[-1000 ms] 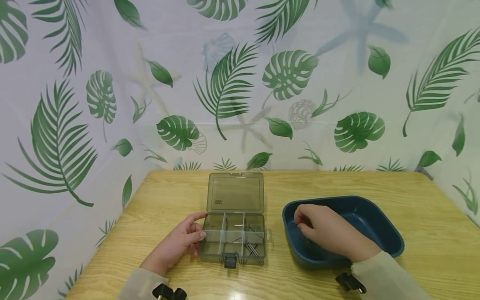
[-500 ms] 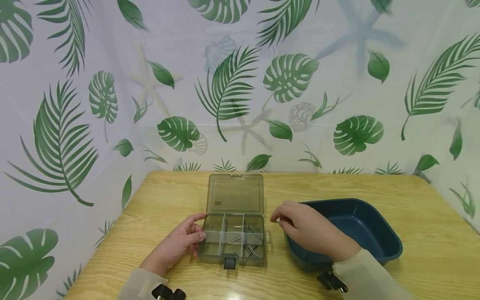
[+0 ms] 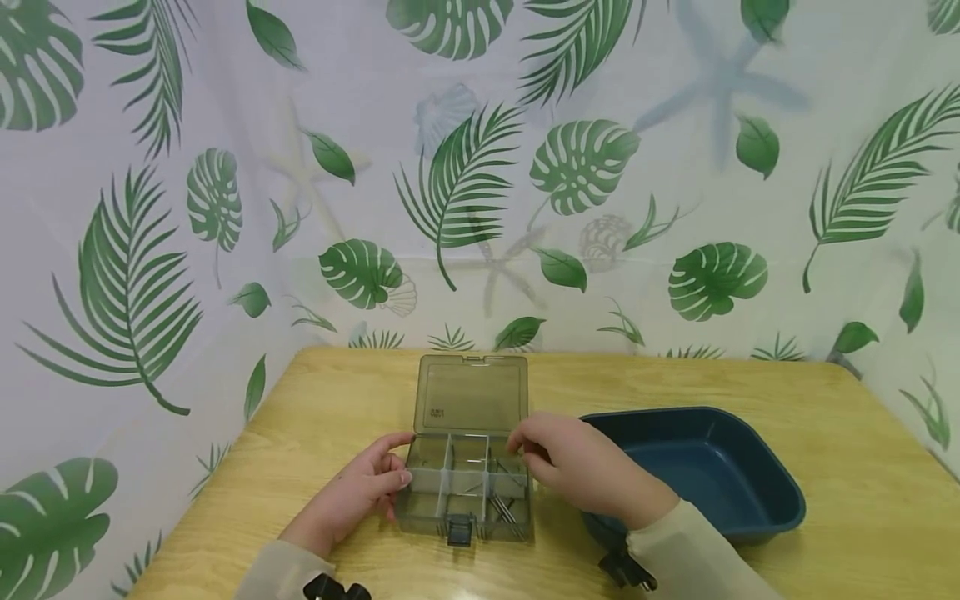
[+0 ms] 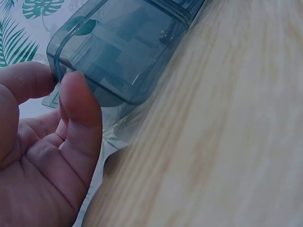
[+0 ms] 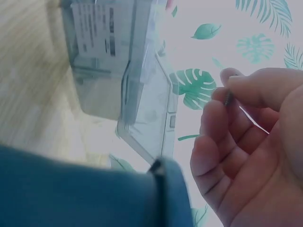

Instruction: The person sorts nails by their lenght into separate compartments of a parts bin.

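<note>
A translucent grey compartment box [image 3: 463, 487] stands on the wooden table with its lid [image 3: 471, 394] raised at the back. Thin metal pieces [image 3: 504, 508] lie in its right-hand compartments. My left hand [image 3: 367, 483] holds the box at its left side, thumb at the rim and index finger at the rear corner; the left wrist view shows both tips right at the box's edge. Over the rear right compartment is my right hand [image 3: 585, 467]. Its thumb and index finger pinch a small dark screw [image 5: 228, 98], its thread showing in the right wrist view.
A deep dark blue basin [image 3: 750, 462] stands to the right of the box, partly behind my right forearm. The wooden table [image 3: 352, 392] ends at a white leaf-print cloth [image 3: 480, 167] behind and at both sides.
My right hand has moved left, out of the blue basin and over to the right side of the box. The left hand stays at the box.
</note>
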### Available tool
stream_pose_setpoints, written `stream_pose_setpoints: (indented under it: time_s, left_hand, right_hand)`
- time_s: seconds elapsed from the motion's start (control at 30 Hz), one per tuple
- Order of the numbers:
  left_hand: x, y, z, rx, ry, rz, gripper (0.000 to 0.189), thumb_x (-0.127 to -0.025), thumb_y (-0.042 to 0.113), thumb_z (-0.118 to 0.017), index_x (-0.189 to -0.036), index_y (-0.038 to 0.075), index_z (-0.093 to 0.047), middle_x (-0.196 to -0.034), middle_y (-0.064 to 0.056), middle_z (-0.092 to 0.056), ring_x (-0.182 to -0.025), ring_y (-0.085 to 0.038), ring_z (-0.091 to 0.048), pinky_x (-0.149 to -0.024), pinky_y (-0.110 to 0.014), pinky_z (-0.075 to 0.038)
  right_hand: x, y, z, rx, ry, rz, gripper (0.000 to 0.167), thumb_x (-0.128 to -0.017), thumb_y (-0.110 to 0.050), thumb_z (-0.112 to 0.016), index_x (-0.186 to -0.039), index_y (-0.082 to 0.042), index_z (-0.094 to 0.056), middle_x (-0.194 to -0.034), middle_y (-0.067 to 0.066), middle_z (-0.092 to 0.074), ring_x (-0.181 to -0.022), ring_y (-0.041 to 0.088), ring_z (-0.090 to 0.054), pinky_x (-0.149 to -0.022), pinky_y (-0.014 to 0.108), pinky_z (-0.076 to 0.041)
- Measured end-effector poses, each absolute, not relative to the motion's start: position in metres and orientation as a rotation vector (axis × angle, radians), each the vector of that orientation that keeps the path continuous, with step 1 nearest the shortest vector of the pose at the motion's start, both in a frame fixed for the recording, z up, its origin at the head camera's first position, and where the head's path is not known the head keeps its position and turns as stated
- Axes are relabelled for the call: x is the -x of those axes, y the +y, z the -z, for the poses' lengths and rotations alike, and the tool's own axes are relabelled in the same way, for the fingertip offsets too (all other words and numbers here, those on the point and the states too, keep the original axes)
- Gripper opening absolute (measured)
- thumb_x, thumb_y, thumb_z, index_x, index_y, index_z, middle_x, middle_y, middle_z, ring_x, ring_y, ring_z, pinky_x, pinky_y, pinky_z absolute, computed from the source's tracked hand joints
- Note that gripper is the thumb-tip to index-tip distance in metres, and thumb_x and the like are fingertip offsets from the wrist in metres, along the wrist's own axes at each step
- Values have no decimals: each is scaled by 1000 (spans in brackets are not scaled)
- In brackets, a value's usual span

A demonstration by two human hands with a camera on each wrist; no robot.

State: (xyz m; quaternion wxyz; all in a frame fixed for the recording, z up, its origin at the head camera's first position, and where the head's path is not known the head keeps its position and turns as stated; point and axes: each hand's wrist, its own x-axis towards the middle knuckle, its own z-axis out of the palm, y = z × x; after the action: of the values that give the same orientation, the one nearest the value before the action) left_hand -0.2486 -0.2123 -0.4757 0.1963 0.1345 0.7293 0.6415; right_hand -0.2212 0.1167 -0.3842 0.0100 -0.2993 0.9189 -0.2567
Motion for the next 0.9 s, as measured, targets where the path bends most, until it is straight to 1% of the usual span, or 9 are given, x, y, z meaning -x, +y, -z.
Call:
stream_pose_setpoints:
  time_s: [0.17,0.3,0.43,0.53,0.67,0.9]
  left_hand:
    - [246,-213,479,-369,2038,-1799,65,-102,16,-62,-157,7,-28,-96,-8,-50,-67,-16,-47,-56,-31,-54]
    - [247,-213,478,-382,2055,-1790,65,-102,16,-61,-157,7,-28,-96,-8,-49,-67,-16,-47,-57,-31,-54]
    - [248,-212,476,-385,2062,-1785,65,-102,15,-60,-158,7,-28,-96,-8,-49,-67,-15,-47,-56,-32,-54]
    - [248,-212,476,-380,2056,-1786,65,-102,15,-61,-158,8,-27,-96,-9,-50,-66,-15,-47,-56,-32,-54]
    - [248,-212,476,-385,2048,-1791,67,-102,16,-62,-158,7,-27,-96,-8,-50,-66,-15,-47,-56,-32,-55]
    - [247,-211,475,-409,2026,-1798,66,-103,15,-60,-158,5,-26,-95,-7,-49,-66,-14,-46,-56,-31,-55]
  right_hand:
    - [221,109,388,951,2863,769,19,-102,-13,-59,-114,-19,-72,-87,-16,-57,-70,6,-52,-68,30,-48]
    - [223,101,386,974,2892,744,17,-103,-14,-59,-112,-21,-72,-86,-16,-57,-68,6,-51,-64,29,-47]
    - [228,88,384,1008,2930,702,19,-102,-13,-58,-108,-23,-72,-92,-12,-61,-69,6,-50,-64,29,-45]
    - [232,78,386,1033,2946,671,19,-102,-12,-57,-107,-22,-73,-95,-10,-64,-71,6,-51,-65,29,-47]
    - [239,66,389,1035,2958,626,18,-101,-12,-57,-108,-19,-73,-95,-9,-64,-73,6,-52,-67,28,-49]
    - [246,51,390,985,2963,574,19,-101,-14,-58,-112,-17,-73,-93,-10,-63,-73,7,-52,-65,28,-47]
